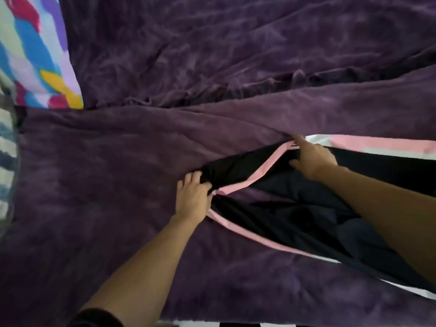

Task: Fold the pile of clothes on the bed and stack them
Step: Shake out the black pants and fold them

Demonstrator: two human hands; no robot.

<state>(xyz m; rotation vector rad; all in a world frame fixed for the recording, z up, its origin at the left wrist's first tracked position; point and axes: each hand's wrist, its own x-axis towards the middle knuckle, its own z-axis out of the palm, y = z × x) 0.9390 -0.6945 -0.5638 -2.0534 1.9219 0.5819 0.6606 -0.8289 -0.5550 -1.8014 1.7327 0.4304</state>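
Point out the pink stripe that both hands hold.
The upper pink stripe, stretched between the left hand and the right hand. The lower pink stripe runs from the left hand away toward the lower right.

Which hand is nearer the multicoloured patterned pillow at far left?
Left. The left hand is below-right of the multicoloured patterned pillow; the right hand is farther right, on the black pink-striped garment.

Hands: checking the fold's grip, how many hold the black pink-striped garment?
2. The left hand pinches the black garment at its bunched end, centre; the right hand grips its pink stripe farther back, rightward.
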